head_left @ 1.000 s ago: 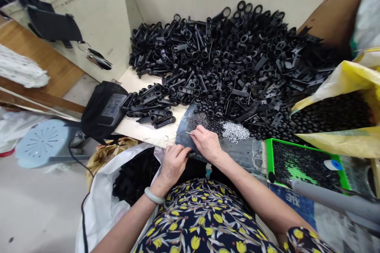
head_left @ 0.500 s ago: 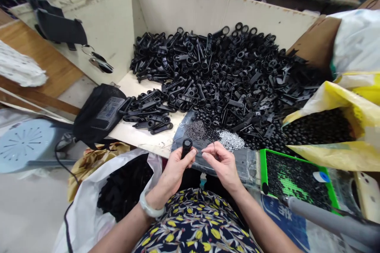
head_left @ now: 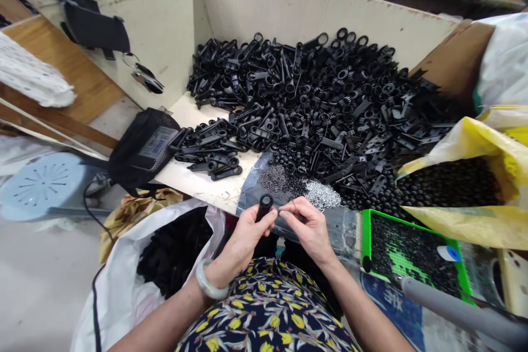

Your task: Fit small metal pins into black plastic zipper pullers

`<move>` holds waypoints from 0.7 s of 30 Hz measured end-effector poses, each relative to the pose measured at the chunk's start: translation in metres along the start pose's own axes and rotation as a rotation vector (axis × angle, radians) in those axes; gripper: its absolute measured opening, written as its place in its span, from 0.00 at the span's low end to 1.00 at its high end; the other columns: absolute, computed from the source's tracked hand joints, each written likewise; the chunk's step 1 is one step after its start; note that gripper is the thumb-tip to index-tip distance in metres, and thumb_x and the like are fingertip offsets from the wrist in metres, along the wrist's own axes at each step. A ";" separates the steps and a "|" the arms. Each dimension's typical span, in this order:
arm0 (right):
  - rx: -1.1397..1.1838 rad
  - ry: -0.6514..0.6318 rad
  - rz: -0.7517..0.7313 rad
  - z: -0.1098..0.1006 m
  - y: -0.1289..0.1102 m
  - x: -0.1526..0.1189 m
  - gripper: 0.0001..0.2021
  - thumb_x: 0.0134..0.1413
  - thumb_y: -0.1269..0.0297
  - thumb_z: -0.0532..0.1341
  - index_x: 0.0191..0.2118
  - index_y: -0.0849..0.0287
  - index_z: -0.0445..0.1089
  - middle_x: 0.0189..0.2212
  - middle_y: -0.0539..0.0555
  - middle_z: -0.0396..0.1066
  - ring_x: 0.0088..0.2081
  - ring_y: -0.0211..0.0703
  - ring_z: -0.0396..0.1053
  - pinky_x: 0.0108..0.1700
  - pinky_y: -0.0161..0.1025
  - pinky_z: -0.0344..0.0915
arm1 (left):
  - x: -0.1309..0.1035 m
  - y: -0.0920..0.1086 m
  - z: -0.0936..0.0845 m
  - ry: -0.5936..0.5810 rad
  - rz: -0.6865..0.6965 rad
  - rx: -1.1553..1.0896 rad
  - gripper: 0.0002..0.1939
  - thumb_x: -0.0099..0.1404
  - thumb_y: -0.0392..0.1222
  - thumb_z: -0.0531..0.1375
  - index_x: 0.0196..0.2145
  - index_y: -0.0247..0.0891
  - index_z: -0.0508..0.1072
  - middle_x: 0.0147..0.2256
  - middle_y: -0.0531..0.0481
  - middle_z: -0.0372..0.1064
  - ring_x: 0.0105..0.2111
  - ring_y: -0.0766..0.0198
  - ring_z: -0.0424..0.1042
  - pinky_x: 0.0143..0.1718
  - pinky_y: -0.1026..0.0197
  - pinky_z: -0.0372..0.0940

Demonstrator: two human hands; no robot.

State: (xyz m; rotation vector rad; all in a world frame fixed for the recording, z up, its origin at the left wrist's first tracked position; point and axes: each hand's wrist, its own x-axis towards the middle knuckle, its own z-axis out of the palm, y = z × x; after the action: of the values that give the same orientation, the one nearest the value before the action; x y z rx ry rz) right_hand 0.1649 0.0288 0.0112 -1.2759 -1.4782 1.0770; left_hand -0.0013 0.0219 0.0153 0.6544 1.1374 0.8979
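Note:
My left hand point(head_left: 243, 235) is wrapped round a black plastic part point(head_left: 265, 206) with a round, ring-like end pointing up. Close beside it, my right hand point(head_left: 307, 228) has thumb and forefinger pinched together, almost touching the left fingertips. Whatever lies in that pinch is too small to make out. Just beyond the hands, on a dark worn mat point(head_left: 251, 192), lie a heap of small silvery pins point(head_left: 322, 194) and a heap of small brownish-grey pieces point(head_left: 272, 177). Behind them spreads a large pile of black plastic parts point(head_left: 289, 82) with ring ends.
A green tray point(head_left: 366, 236) of tiny black pieces stands at right, below a yellow bag point(head_left: 462, 212) of black balls. A grey rod-like tool point(head_left: 445, 297) crosses in front. At left are a black pouch point(head_left: 142, 148), a white sack point(head_left: 117, 278) and a blue stool point(head_left: 43, 184).
The two hands have come closer together, the left moving slightly right with the black part. The camera view has shifted a little.

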 end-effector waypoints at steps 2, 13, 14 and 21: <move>-0.015 0.000 -0.013 -0.001 0.001 -0.001 0.04 0.62 0.63 0.67 0.37 0.53 0.81 0.31 0.51 0.70 0.31 0.40 0.66 0.31 0.37 0.62 | 0.000 -0.002 0.000 -0.006 -0.003 0.002 0.18 0.61 0.54 0.69 0.31 0.36 0.72 0.26 0.57 0.63 0.24 0.70 0.58 0.26 0.66 0.54; -0.032 -0.011 -0.013 -0.003 0.009 -0.006 0.05 0.62 0.64 0.67 0.39 0.54 0.82 0.31 0.51 0.70 0.30 0.39 0.66 0.31 0.37 0.62 | -0.001 -0.004 0.004 -0.008 -0.043 -0.049 0.17 0.59 0.52 0.71 0.32 0.35 0.73 0.25 0.57 0.63 0.24 0.72 0.58 0.25 0.67 0.54; -0.027 -0.008 -0.007 -0.003 0.009 -0.007 0.05 0.62 0.64 0.67 0.39 0.55 0.82 0.31 0.51 0.70 0.31 0.39 0.66 0.31 0.37 0.62 | -0.001 -0.005 0.004 -0.008 -0.048 -0.052 0.17 0.59 0.51 0.71 0.33 0.35 0.73 0.25 0.57 0.63 0.24 0.72 0.58 0.25 0.67 0.54; 0.032 -0.028 0.059 -0.006 0.015 -0.012 0.06 0.63 0.62 0.66 0.39 0.54 0.82 0.30 0.50 0.69 0.30 0.38 0.65 0.32 0.36 0.61 | -0.001 -0.005 0.008 0.013 -0.083 -0.125 0.17 0.55 0.48 0.74 0.30 0.33 0.75 0.24 0.56 0.63 0.23 0.73 0.57 0.23 0.68 0.51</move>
State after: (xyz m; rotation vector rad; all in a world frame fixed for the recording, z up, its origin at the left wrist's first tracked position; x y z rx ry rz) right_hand 0.1752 0.0187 -0.0032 -1.2939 -1.4464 1.1564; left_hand 0.0073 0.0186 0.0137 0.4963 1.1024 0.8953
